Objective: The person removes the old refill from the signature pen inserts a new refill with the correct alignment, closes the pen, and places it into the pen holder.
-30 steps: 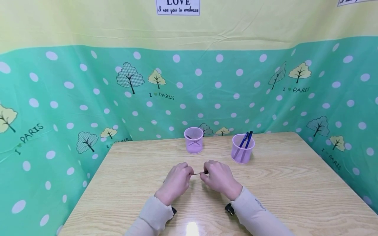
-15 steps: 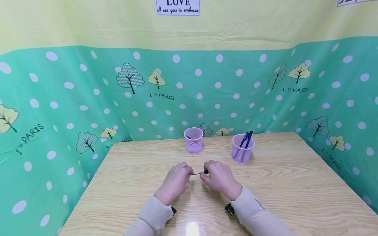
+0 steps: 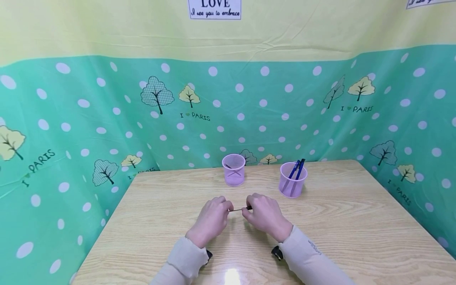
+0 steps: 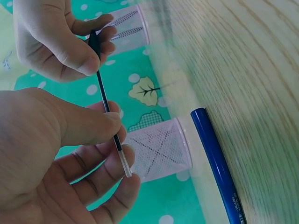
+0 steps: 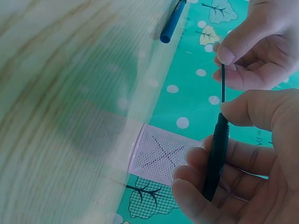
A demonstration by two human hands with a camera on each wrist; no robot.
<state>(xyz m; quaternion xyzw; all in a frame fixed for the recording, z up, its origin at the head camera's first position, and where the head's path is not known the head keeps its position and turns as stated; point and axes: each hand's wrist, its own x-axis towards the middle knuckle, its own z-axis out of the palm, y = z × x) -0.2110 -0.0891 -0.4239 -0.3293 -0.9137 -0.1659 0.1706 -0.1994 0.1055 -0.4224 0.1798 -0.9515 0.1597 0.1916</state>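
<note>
Between both hands runs a thin pen refill with dark ink and a clear tail end. My left hand pinches the refill near that tail between thumb and fingers. My right hand holds a ribbed black pen grip section, from which the refill sticks out. The two hands are apart, with a short stretch of bare refill between them, above the table. On the tabletop near my left hand lies a blue pen barrel, which the head view does not show.
A pink mesh cup with a thin dark stick inside stands at the back of the wooden table. To its right another pink mesh cup holds blue pens. A green and yellow patterned cloth hangs behind and at the sides.
My left hand has shifted very slightly left, and a little more refill shows between the hands. A small dark end visible left of that hand a second ago is now hidden.
</note>
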